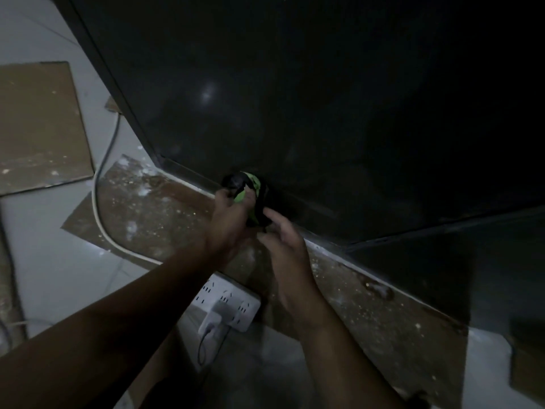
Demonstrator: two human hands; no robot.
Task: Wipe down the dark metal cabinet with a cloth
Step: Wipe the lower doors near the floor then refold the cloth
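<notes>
Closest to me, two bare forearms reach out over a white power strip (228, 293) with a charger plug (211, 318) seated in it, lying on the floor beside dusty cardboard (147, 208). Further on, the left hand (230, 216) has its fingers curled round a bunched green-and-black cloth (250, 187). The right hand (286, 243) seems to pinch the cloth's black tail, though the light is poor. The cloth sits against the bottom edge of the dark metal cabinet (295, 98). My worry is the strip: a damp cloth dripping, or an arm dragging back, could wet it or knock the plug. With the cloth balled this small, I judge it could smear grit from the floor edge rather than lift it.
</notes>
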